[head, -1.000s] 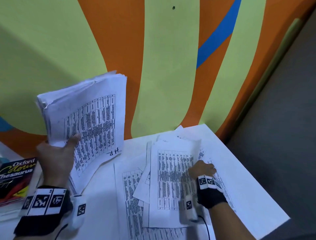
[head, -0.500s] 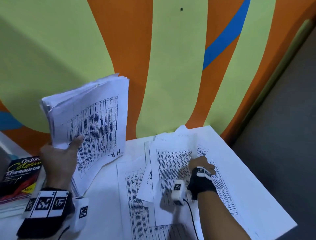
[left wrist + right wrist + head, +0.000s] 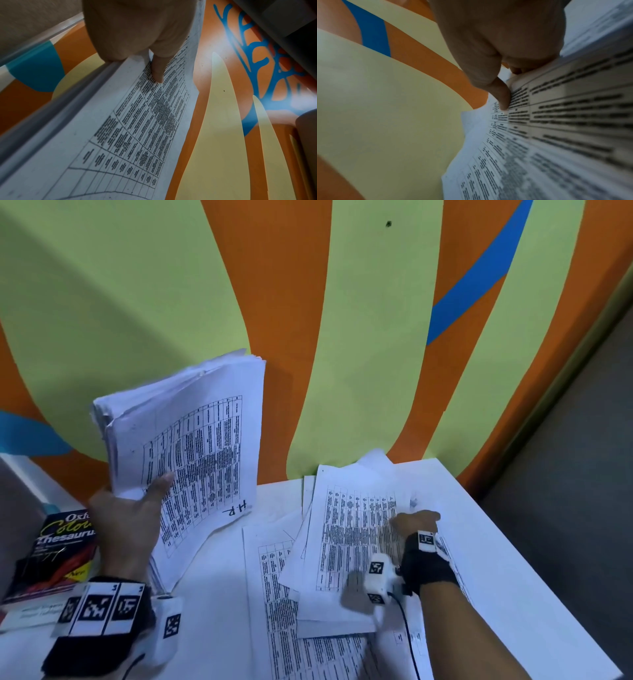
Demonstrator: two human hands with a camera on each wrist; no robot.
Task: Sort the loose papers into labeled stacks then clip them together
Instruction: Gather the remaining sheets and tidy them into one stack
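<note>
My left hand (image 3: 130, 508) holds a thick stack of printed table sheets (image 3: 191, 453) up above the table's left side, thumb across the front page, which is marked "H.R" at its lower corner. In the left wrist view the thumb (image 3: 157, 70) lies on that stack (image 3: 133, 128), fingers behind it. My right hand (image 3: 412, 523) pinches the right edge of the top loose sheet (image 3: 349, 535) lying on a pile of scattered sheets at the table's middle. The right wrist view shows the thumb (image 3: 501, 97) on top of the sheet (image 3: 556, 121) and fingers curled under its edge.
A white table (image 3: 513, 577) stands against an orange, yellow and blue wall (image 3: 342, 337). More printed sheets (image 3: 274, 611) lie flat under the pile. An Oxford Colour Thesaurus book (image 3: 58, 553) lies at the left edge. The table's right edge drops to a grey floor (image 3: 582, 474).
My right hand has slid a little up the top sheet's right edge and the sheet has shifted with it. The left hand keeps the H.R stack raised, almost still.
</note>
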